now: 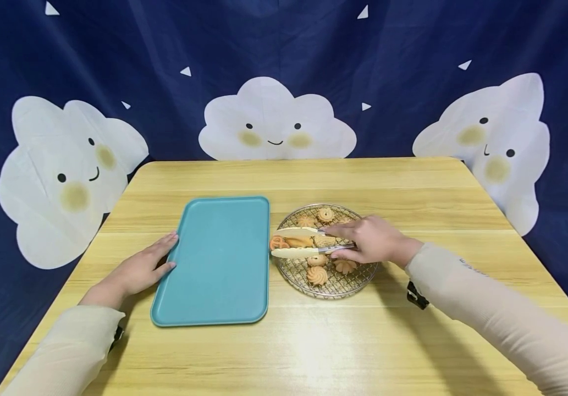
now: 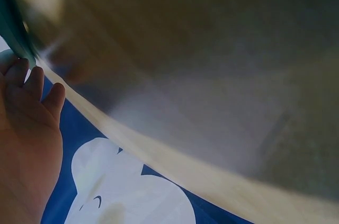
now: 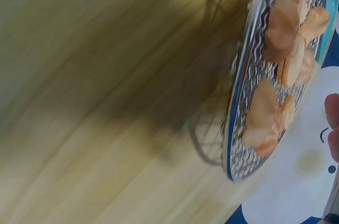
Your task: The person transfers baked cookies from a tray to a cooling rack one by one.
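My right hand [image 1: 376, 240] holds a pair of tongs [image 1: 296, 253] with cream tips and metal handles, low over a round wire rack [image 1: 333, 289]. Several cookies lie on the rack, among them a swirled cookie [image 1: 317, 275] and a flower-shaped cookie [image 1: 345, 267]. Between the tong tips, near the rack's left edge, is a brown pretzel-shaped cookie [image 1: 278, 243]; whether they pinch it I cannot tell. The right wrist view shows the rack's rim [image 3: 231, 128] from the side. My left hand [image 1: 137, 272] touches the left rim of a blue-green tray [image 1: 219, 258], fingers fairly straight.
The wooden table [image 1: 303, 346] bears the tray and the rack side by side, nearly touching. Behind the table hangs a dark blue curtain [image 1: 165, 33] with white smiling clouds. In the left wrist view the table's underside or surface is dark and blurred.
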`<state>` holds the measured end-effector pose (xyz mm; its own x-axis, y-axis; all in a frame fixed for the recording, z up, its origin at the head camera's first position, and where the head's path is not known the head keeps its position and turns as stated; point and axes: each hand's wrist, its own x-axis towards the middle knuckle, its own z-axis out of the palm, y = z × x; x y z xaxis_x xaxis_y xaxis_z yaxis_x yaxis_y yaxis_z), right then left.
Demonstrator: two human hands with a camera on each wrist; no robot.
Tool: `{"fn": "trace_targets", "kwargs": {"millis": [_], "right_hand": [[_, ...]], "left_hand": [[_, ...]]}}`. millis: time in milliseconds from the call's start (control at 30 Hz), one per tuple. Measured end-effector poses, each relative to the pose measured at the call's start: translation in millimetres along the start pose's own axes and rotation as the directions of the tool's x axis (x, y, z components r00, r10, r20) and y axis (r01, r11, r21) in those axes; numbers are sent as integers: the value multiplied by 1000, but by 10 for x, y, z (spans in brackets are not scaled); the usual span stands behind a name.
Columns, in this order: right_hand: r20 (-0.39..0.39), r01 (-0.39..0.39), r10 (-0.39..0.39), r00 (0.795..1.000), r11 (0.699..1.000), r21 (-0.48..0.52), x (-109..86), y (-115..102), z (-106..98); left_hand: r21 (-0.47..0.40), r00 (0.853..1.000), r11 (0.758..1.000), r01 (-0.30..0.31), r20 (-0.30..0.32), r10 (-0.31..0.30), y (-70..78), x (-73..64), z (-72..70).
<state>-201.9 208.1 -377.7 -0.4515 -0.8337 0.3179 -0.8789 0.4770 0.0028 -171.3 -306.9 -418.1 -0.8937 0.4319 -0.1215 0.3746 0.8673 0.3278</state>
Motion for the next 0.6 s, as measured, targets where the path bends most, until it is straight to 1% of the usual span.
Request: {"fn": "trace_targets", "kwargs": {"millis": [167,267,467,600], "right_hand": [[11,33,-33,999,999,15,-57,43,-46],[38,42,-43,998,999,32,-76,56,-74],[116,10,-17,993,998,54,-92,63,-131],[149,-8,-1,989,998,62,-91,55,-165]], "left_hand": [[2,1000,1000,4,0,-4,1,-4,0],[3,1000,1000,3,1,-3,-1,0,3],[3,1000,1000,1,-6,-1,-2,-3,3],[5,1000,1000,0,-11,0,-6,-6,4]]}}
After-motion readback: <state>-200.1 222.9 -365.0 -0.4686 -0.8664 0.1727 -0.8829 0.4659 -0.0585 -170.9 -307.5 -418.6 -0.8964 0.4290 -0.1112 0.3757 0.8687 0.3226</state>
